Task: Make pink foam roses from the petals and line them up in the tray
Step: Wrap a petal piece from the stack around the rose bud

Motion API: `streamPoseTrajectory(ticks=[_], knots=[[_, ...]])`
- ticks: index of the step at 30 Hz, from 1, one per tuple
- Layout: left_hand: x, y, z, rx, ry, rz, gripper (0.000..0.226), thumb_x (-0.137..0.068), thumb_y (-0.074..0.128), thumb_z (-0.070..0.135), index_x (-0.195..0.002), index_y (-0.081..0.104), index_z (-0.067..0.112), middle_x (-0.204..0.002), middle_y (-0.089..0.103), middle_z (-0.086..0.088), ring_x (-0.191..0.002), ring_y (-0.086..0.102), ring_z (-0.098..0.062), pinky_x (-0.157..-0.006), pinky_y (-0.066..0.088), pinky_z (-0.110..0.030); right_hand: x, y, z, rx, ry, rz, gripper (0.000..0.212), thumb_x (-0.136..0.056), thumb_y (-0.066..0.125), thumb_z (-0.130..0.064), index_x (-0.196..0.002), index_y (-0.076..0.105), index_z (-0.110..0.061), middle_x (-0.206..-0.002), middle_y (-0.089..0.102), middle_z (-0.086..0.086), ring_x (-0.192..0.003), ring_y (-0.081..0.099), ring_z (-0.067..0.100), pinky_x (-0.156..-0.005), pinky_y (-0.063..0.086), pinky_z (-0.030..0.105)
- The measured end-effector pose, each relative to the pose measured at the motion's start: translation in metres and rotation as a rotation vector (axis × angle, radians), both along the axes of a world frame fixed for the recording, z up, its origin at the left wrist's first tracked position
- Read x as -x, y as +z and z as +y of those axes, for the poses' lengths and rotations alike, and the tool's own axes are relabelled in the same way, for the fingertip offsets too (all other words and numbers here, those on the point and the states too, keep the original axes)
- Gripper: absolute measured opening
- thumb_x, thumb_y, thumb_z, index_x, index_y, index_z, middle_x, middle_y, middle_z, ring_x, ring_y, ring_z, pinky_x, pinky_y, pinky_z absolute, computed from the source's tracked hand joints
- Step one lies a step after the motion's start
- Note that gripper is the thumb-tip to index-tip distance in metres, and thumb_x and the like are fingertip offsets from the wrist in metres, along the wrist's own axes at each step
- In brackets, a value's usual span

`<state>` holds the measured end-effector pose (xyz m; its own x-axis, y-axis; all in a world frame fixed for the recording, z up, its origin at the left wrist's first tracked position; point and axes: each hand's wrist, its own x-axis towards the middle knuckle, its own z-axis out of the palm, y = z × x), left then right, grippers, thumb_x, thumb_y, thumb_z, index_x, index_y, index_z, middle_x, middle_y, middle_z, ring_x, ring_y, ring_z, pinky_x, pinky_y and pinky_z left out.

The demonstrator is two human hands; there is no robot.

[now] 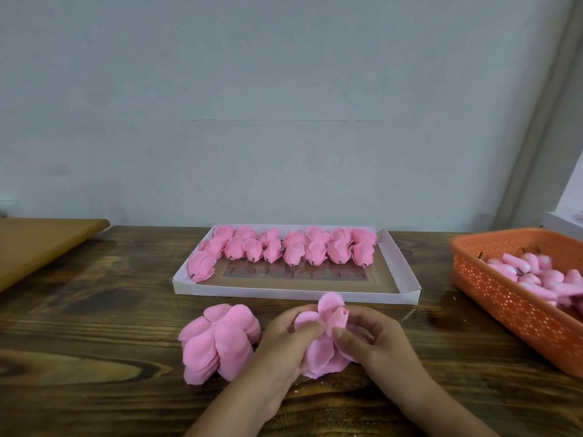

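Observation:
Both hands work on one pink foam rose (328, 313) just in front of the tray. My left hand (284, 345) pinches its left petals between thumb and fingers. My right hand (372, 339) grips the rolled bud and petals from the right. More loose petals hang below the hands. A stack of pink petals (217, 342) lies on the table to the left of my left hand. The white cardboard tray (407, 272) holds several finished pink roses (284, 249) in two rows along its far side, plus one at the left end.
An orange perforated plastic basket (511, 304) with several pink buds on stems stands at the right edge. A light wooden board (41, 244) lies at the far left. A grey wall rises right behind the dark wooden table (94, 310).

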<state>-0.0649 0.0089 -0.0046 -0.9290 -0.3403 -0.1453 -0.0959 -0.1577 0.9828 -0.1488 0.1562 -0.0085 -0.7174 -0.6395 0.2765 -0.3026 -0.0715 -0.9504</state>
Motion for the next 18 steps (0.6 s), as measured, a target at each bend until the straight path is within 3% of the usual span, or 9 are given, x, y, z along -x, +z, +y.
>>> streamPoseTrajectory(ticks=[5,12,14,18], knots=[[-0.001,0.002,0.001,-0.022,-0.102,0.068,0.027,-0.089,0.061,0.032,-0.104,0.076,0.015,-0.101,0.077,-0.018,-0.096,0.076,-0.031,-0.072,0.06,-0.033,0.0,-0.005,-0.001,0.027,-0.075,-0.072,0.051,-0.084,0.074,0.001,-0.122,0.055,-0.028,-0.099,0.078,-0.004,-0.093,0.074,0.011,-0.073,0.056,0.018],[0.002,-0.004,-0.002,0.011,-0.063,0.079,0.026,-0.079,0.068,0.037,-0.101,0.078,0.027,-0.102,0.079,-0.009,-0.096,0.076,-0.024,-0.072,0.061,-0.032,0.003,-0.006,-0.001,0.066,-0.049,-0.036,0.021,-0.081,0.077,-0.002,-0.099,0.074,-0.011,-0.094,0.078,0.003,-0.088,0.075,0.02,-0.073,0.059,0.024],[0.003,-0.007,-0.002,0.065,-0.027,0.085,0.029,-0.083,0.069,0.042,-0.104,0.078,0.024,-0.1,0.078,-0.008,-0.094,0.075,-0.023,-0.074,0.06,-0.036,0.004,-0.006,-0.001,0.05,-0.085,-0.035,0.021,-0.079,0.08,-0.005,-0.099,0.075,-0.013,-0.093,0.078,0.003,-0.089,0.075,0.021,-0.076,0.06,0.029],[0.003,-0.009,-0.001,0.095,0.042,0.096,0.03,-0.08,0.073,0.045,-0.102,0.079,0.025,-0.085,0.077,-0.006,-0.071,0.071,-0.015,-0.056,0.053,-0.027,0.003,-0.004,-0.001,0.078,-0.055,-0.014,0.025,-0.077,0.08,-0.016,-0.099,0.079,-0.026,-0.095,0.079,0.0,-0.089,0.075,0.017,-0.075,0.059,0.025]])
